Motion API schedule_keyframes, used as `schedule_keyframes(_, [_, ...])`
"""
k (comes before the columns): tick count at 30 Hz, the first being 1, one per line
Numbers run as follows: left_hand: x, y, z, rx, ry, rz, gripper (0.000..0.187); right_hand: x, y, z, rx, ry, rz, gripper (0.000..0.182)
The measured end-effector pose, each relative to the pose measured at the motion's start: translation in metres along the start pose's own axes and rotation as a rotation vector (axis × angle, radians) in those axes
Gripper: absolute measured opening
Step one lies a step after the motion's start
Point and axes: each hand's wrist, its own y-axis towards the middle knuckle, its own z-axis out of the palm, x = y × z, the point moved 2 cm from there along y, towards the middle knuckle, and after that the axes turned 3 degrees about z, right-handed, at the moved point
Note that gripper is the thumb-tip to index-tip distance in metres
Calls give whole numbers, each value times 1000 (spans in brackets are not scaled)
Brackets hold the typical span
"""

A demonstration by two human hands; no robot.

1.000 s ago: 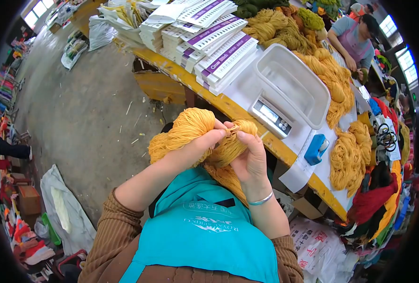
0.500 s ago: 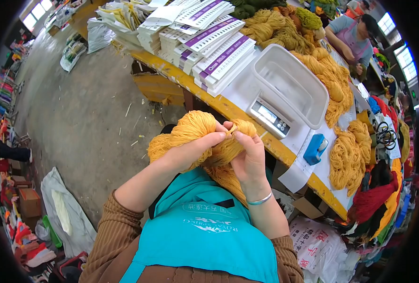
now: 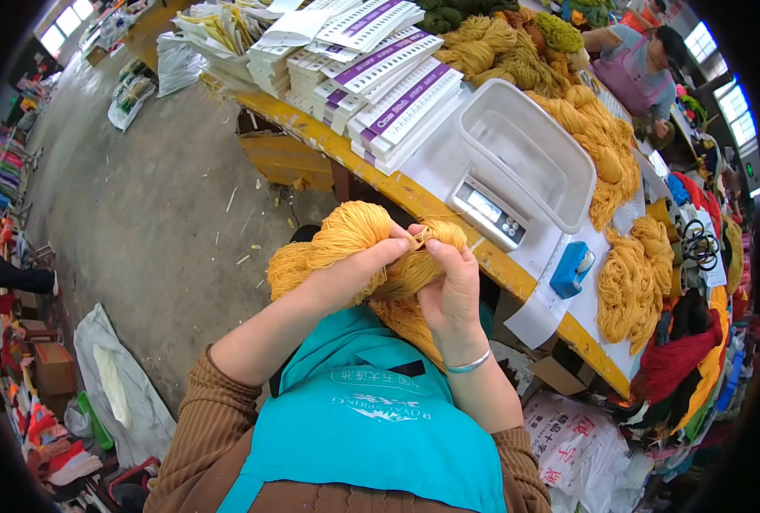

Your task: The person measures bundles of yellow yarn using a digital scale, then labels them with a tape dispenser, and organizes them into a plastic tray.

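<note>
A large bundle of golden-yellow yarn [image 3: 352, 232] hangs between my hands, above my turquoise apron and beside the table's yellow edge. My left hand [image 3: 365, 263] reaches in from the left, its thumb and fingers pinched on yarn strands near the bundle's middle. Facing it, my right hand [image 3: 453, 286], with a silver bracelet at the wrist, pinches the strands too. The fingertips of both hands nearly meet. Part of the yarn drapes down behind my hands toward the apron.
On the table [image 3: 406, 190] are stacked printed cards [image 3: 404, 107], a digital scale [image 3: 488, 212], a clear plastic tub [image 3: 525, 154], a blue tape dispenser [image 3: 572, 269] and more yellow yarn [image 3: 635, 282]. A co-worker [image 3: 641, 68] is at the upper right.
My hands and the yarn have barely shifted. The co-worker at the upper right has moved their arms and leans differently.
</note>
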Motion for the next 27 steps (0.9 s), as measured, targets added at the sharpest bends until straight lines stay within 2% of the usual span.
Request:
schedule_keyframes(6, [-1, 0, 2, 18, -34, -34, 11, -1, 0, -2, -15, -23, -13, 19])
schedule_keyframes(8, [-8, -1, 7, 36, 75, 45, 10, -1, 0, -2, -21, -50, -27, 19])
schedule_keyframes(14, [12, 4, 0, 3, 182, 42, 9, -2, -1, -1, 0, -144, -109, 19])
schedule_keyframes(24, [8, 4, 1, -21, 52, -16, 8, -2, -1, 3, 5, -109, -91, 20])
schedule_keyframes(27, [10, 4, 3, -44, 47, 87, 7, -3, 0, -1, -1, -173, -119, 22])
